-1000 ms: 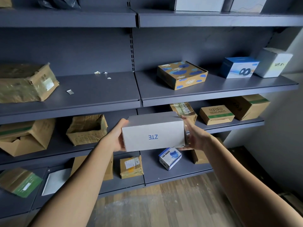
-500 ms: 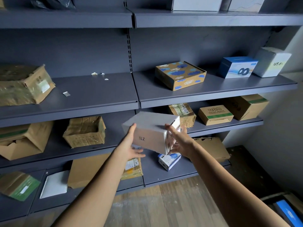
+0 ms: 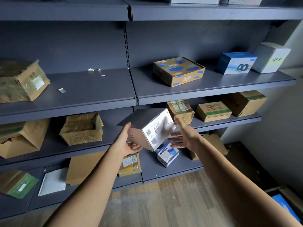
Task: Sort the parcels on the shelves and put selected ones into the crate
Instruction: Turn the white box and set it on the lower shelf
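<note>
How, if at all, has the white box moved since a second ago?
Yes. The white box has turned and tilted, labelled end now toward the camera, staying just below the front edge of the shelf.

white box [image 3: 147,128] | tilted, corner down, labelled end facing camera | airborne before lower shelf [image 3: 113,118]

Smeared beyond reading: label [image 3: 159,131] on box [image 3: 139,118]. Cropped at lower right: perhaps crate [image 3: 284,204]. Cropped above: top boxes [image 3: 195,0].
</note>
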A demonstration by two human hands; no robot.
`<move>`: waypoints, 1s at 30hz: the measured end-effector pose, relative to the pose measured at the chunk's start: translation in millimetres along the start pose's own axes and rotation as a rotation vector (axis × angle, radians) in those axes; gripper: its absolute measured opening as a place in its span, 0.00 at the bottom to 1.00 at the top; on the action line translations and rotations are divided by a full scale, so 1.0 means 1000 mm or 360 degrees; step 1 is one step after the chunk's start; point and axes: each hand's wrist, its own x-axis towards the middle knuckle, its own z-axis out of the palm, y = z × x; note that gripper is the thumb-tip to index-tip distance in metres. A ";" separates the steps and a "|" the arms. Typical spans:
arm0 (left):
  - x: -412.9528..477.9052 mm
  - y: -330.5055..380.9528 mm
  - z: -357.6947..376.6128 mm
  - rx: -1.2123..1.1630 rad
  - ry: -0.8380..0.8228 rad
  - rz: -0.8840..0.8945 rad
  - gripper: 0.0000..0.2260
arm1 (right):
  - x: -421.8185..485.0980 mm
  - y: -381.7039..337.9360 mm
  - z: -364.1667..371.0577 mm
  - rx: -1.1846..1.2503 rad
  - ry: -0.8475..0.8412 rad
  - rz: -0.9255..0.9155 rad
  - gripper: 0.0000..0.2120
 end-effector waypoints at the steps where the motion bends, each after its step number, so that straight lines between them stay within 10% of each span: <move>1: 0.001 0.000 -0.001 0.0018 0.0007 -0.0013 0.30 | 0.001 -0.001 -0.001 -0.0019 -0.0006 -0.0015 0.29; 20: 0.045 0.024 -0.013 0.0611 -0.0090 -0.0008 0.46 | 0.006 -0.005 0.009 -0.0369 -0.0063 0.0024 0.38; 30: -0.007 0.009 -0.010 0.0370 -0.0365 0.0157 0.12 | 0.004 0.001 0.011 -0.0214 -0.0117 -0.0110 0.34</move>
